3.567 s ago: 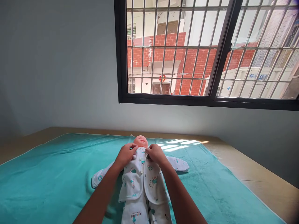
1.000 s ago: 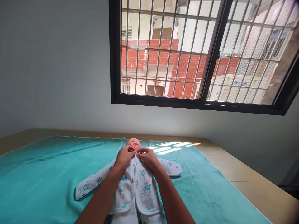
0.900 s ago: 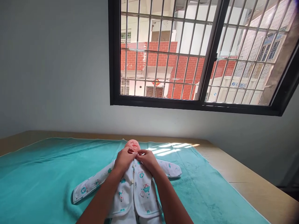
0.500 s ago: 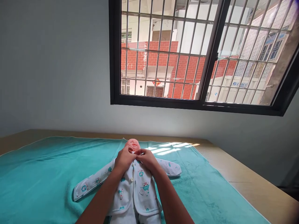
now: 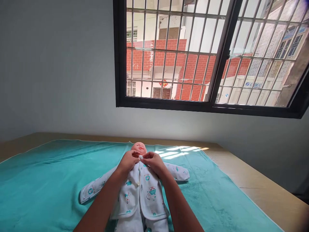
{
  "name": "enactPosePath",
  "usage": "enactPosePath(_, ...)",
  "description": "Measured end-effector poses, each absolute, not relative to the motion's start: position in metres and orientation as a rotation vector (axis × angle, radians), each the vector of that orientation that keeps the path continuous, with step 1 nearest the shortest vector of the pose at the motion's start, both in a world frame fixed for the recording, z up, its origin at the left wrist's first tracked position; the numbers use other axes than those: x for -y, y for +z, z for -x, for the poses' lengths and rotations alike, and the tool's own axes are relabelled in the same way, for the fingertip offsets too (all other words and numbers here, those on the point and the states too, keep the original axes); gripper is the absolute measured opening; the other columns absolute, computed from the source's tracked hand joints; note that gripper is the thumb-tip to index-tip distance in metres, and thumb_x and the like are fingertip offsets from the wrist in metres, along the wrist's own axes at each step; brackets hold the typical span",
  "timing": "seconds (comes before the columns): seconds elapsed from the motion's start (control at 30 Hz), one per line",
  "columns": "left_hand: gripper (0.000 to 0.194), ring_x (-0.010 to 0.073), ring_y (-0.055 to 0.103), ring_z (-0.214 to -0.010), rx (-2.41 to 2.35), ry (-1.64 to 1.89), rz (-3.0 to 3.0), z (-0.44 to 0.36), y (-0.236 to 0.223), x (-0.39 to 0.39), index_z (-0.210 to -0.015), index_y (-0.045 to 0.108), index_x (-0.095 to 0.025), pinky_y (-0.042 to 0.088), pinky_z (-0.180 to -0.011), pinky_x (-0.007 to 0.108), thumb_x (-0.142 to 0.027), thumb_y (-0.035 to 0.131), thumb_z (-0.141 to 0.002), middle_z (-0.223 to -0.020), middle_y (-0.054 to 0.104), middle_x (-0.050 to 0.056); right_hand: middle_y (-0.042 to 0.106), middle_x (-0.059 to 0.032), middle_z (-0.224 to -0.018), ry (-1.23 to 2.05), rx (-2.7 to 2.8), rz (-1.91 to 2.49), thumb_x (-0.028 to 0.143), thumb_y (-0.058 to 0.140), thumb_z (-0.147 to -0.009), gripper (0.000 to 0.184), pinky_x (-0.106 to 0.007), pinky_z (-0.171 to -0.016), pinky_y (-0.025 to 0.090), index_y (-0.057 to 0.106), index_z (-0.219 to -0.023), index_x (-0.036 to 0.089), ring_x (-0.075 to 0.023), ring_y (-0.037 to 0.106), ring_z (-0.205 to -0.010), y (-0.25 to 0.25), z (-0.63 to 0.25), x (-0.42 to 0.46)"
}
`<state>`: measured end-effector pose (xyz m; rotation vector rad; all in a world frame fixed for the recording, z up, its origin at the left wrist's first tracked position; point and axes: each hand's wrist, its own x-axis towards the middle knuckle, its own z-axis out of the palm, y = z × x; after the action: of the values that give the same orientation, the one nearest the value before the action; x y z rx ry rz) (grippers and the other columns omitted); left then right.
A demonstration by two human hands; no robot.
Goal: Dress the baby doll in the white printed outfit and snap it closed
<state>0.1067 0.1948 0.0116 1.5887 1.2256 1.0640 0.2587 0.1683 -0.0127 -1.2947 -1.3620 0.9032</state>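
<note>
A baby doll (image 5: 139,147) lies face-up on a teal blanket (image 5: 217,199), its long axis running away from the person, head toward the wall (image 5: 60,71), trousers (image 5: 130,225) nearest, sleeves (image 5: 179,171) spread sideways. Below its chin, the left hand (image 5: 127,161) and right hand (image 5: 154,162) sit close together, fingers pinching the printed jacket (image 5: 145,190) at its collar (image 5: 141,157).

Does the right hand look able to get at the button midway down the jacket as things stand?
Probably yes: the button lies in plain view on the jacket with nothing over it. The right hand is busy at the collar, though, so it would likely have to leave that first.
</note>
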Motion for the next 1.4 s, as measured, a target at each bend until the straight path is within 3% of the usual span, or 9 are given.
enactPosePath(0.23, 0.018, 0.0222, 0.067, -0.083, -1.21, 1.038, -1.633, -0.105, 0.012, -0.195, -0.078, 0.07, -0.014, 0.05, -0.072, 0.029, -0.011, 0.062, -0.061, -0.082, 0.074, 0.006, 0.065, -0.0018, -0.075, 0.275, 1.704, 1.339, 0.022, 0.068, -0.074, 0.007, -0.024, -0.064, 0.039, 0.068, -0.068, 0.019, -0.0132, 0.054, -0.067, -0.007, -0.253, -0.165)
enactPosePath(0.47, 0.017, 0.0217, 0.067, -0.085, -1.129, 1.011, -1.759, -0.103, 0.019, -0.187, -0.076, 0.074, -0.015, 0.048, -0.078, 0.029, -0.015, 0.06, -0.065, -0.084, 0.075, 0.007, 0.062, -0.0017, -0.073, 0.109, 1.778, 1.418, 0.015, 0.062, -0.076, 0.012, -0.023, -0.062, 0.035, 0.065, -0.065, 0.019, -0.0128, 0.051, -0.066, -0.007, -0.249, -0.166)
enactPosePath(0.77, 0.022, 0.0209, 0.066, -0.079, -1.117, 1.011, -1.815, -0.101, 0.012, -0.191, -0.076, 0.074, -0.014, 0.046, -0.072, 0.028, -0.028, 0.057, -0.072, -0.079, 0.075, 0.006, 0.062, -0.0008, -0.075, 0.053, 1.806, 1.375, 0.011, 0.056, -0.077, 0.018, -0.023, -0.062, 0.034, 0.066, -0.065, 0.02, -0.0124, 0.05, -0.067, -0.004, -0.247, -0.162)
enactPosePath(0.97, 0.018, 0.0201, 0.066, -0.082, -1.266, 1.098, -1.716, -0.109, 0.006, -0.194, -0.075, 0.071, -0.014, 0.046, -0.075, 0.028, -0.018, 0.054, -0.072, -0.083, 0.074, 0.007, 0.062, 0.0001, -0.08, 0.119, 1.845, 1.267, 0.01, 0.055, -0.079, 0.02, -0.022, -0.063, 0.036, 0.066, -0.066, 0.021, -0.011, 0.051, -0.067, -0.006, -0.25, -0.161)
enactPosePath(1.23, 0.02, 0.0215, 0.066, -0.087, -1.231, 1.055, -1.697, -0.106, 0.012, -0.189, -0.082, 0.071, -0.012, 0.047, -0.078, 0.029, -0.018, 0.054, -0.074, -0.09, 0.074, 0.01, 0.064, -0.0017, -0.083, 0.177, 1.864, 1.199, 0.022, 0.059, -0.084, 0.02, -0.024, -0.067, 0.04, 0.072, -0.069, 0.022, -0.0117, 0.054, -0.071, -0.012, -0.256, -0.161)
enactPosePath(1.4, 0.023, 0.0223, 0.066, -0.088, -1.172, 0.943, -1.741, -0.1, 0.019, -0.187, -0.087, 0.073, -0.012, 0.047, -0.078, 0.029, -0.018, 0.062, -0.067, -0.089, 0.074, 0.009, 0.065, -0.0023, -0.086, 0.272, 1.821, 1.143, 0.027, 0.061, -0.085, 0.018, -0.024, -0.071, 0.042, 0.075, -0.076, 0.023, -0.0135, 0.058, -0.077, -0.016, -0.259, -0.161)
